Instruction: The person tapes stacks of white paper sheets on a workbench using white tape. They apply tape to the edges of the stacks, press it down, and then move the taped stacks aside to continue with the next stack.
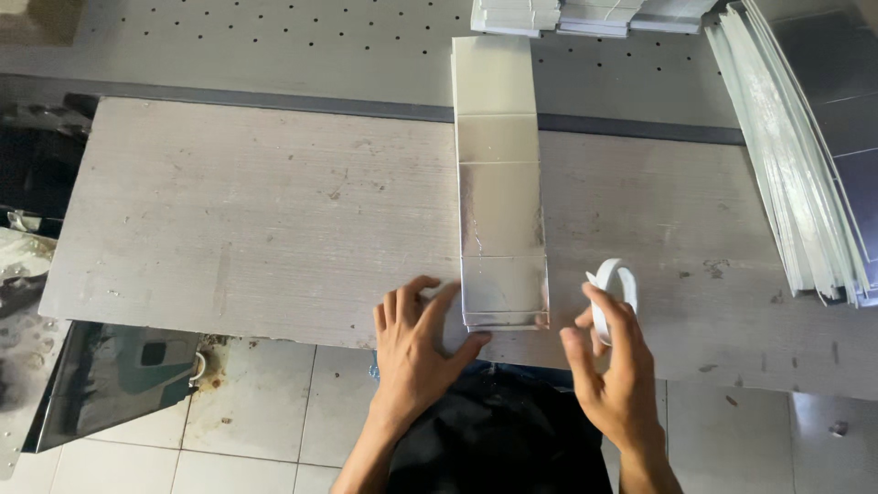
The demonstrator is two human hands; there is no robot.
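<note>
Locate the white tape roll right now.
In the head view, the white ring-shaped tape roll is in the right hand, near the grey wooden table front edge, just right of the long silver foil-faced strip.

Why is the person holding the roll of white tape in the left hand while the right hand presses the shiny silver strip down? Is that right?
Not quite: the hands are swapped. In the head view, the right hand holds the roll of white tape, and the left hand presses on the near end of the shiny silver strip lying on the table.
</note>
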